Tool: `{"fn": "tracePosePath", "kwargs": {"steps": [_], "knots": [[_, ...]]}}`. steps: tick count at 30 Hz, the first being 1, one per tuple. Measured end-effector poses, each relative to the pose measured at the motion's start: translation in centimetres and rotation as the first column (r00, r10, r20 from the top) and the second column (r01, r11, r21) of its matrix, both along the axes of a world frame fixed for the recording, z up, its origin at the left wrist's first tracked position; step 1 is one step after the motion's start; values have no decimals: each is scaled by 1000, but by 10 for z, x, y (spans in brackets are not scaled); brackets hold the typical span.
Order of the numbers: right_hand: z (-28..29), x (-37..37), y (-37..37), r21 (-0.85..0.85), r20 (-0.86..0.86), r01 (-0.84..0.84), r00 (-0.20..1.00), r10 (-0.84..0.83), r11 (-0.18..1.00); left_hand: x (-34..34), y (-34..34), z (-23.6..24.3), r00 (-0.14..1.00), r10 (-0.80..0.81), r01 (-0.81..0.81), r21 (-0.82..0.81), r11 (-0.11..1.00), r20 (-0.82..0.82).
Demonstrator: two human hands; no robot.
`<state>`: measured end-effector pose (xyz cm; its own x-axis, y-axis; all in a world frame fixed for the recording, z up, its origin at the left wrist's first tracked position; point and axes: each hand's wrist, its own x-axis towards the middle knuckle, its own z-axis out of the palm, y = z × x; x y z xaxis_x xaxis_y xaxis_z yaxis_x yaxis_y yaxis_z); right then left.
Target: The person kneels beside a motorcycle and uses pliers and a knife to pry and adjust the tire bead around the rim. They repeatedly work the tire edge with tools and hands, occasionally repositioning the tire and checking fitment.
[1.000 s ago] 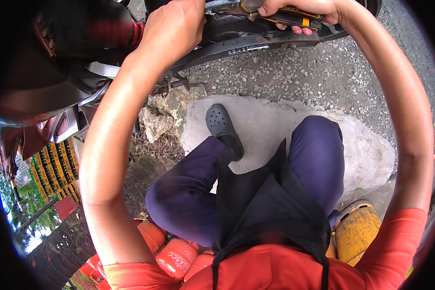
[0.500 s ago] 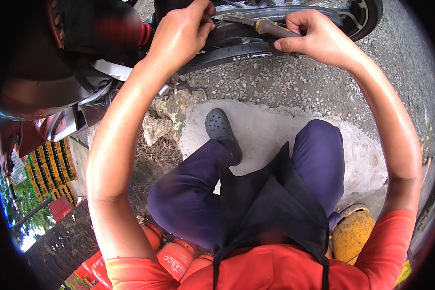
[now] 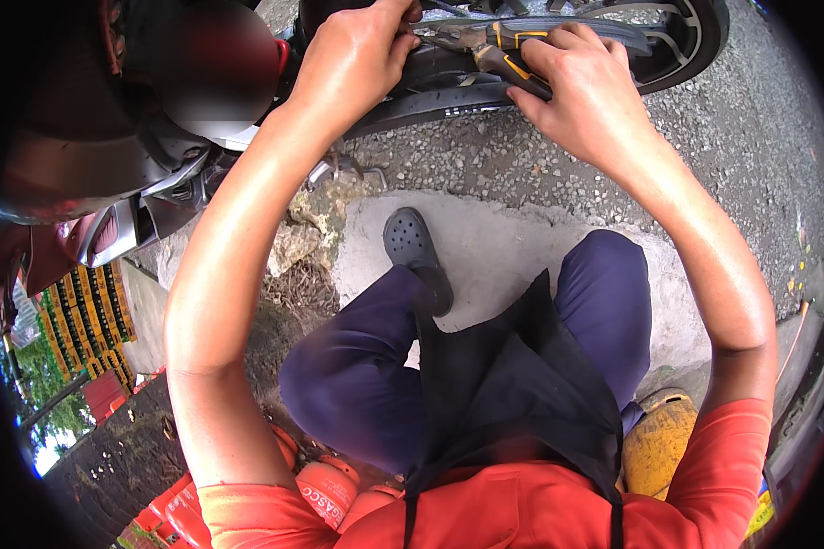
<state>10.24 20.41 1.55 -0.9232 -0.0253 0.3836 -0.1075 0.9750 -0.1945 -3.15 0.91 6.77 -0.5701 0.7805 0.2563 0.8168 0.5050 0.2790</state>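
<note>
- the pliers (image 3: pixel 499 66) are up at the far edge, between the two hands, with the handles in the right hand (image 3: pixel 586 91) and the nose turned toward the left hand (image 3: pixel 362 50).
- the long axis runs nearly crosswise from where i stand, tips to the person's left and handle ends to the right, dipping a little toward the body.
- that right grip is wrapped, not tight: thumb under the lower handle, fingers over the upper one, and the two handles stand spread with a gap between them. whether the jaws have bitten on anything, i can't tell.
- the left fingers are bent in close together, just beside the plier tips; i can't make out what they pinch, if anything.
- so the left fingertips are nearest the working end, and the right hand has the other end.
- behind the right hand sits the motorcycle wheel (image 3: pixel 695 50); a dark curved bar (image 3: pixel 462 102) passes below the pliers, over the gravel (image 3: pixel 485 151).
</note>
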Motion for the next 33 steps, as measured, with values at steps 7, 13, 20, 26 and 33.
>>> {"fn": "tracePosePath", "kwargs": {"steps": [7,13,20,26,33], "knots": [[-4,-4,-8,-26,-11,-41,999,41,999,-1,-2,-3,1000,0,-1,-17,1000,-22],[10,-2,-3,-279,144,49,990,-9,959,-1,-4,-2,992,-3,0,27,1000,124],[5,-1,-45,-353,139,79,990,-31,932,-6,-11,-18,998,49,-48,23,999,-34],[3,-9,-69,-84,128,171,979,-160,982,-8,-11,-18,998,-15,12,47,999,60],[-14,-2,-84,-301,203,268,956,-213,915,-8,-12,-16,985,-49,38,68,997,164]]}}
